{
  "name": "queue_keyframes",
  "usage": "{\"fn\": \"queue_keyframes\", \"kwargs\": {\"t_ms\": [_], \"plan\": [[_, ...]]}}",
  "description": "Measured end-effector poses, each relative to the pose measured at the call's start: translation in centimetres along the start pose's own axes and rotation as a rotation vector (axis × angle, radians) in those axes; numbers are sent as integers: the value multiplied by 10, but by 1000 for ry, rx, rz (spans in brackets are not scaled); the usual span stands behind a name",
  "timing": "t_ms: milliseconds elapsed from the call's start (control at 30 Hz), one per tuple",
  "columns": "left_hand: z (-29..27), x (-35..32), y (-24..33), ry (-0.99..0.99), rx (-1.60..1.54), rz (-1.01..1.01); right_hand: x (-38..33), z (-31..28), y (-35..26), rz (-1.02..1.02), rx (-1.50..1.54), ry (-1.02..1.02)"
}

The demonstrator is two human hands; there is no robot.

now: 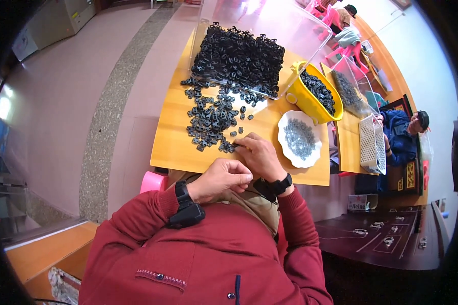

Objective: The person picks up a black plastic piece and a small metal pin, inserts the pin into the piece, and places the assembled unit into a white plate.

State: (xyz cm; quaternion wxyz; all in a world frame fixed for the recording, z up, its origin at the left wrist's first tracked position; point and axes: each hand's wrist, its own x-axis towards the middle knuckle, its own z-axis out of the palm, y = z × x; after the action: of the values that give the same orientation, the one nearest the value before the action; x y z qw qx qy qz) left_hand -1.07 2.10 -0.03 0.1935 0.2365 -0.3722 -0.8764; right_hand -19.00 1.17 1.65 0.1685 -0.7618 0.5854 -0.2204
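Note:
Just off the table's near edge, my left hand (223,179) is closed in a pinch, thumb against fingers. Whatever lies between its fingertips is too small or hidden to make out. My right hand (262,156) reaches over the edge, its fingertips closed at a small black plastic piece on the near end of a loose pile (211,121). The pile's pieces are flat, with holes through them. To the right of that hand stands a white scalloped bowl (286,152) with many tiny grey, metallic-looking parts (300,138).
A clear plastic bin (310,51) at the back holds a heap of black pieces (239,56). Beside it a yellow basket (303,96) holds more. Another person (399,134) sits at the right by a white perforated basket (372,145). A pink stool (152,182) stands near-left.

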Motion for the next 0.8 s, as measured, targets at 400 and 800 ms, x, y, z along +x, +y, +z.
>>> {"fn": "queue_keyframes", "kwargs": {"t_ms": [400,800], "plan": [[2,4,1,241,-173,172,-33,-6,-7,307,817,138],[-1,5,-5,193,-95,182,-47,-8,-7,126,808,12]]}}
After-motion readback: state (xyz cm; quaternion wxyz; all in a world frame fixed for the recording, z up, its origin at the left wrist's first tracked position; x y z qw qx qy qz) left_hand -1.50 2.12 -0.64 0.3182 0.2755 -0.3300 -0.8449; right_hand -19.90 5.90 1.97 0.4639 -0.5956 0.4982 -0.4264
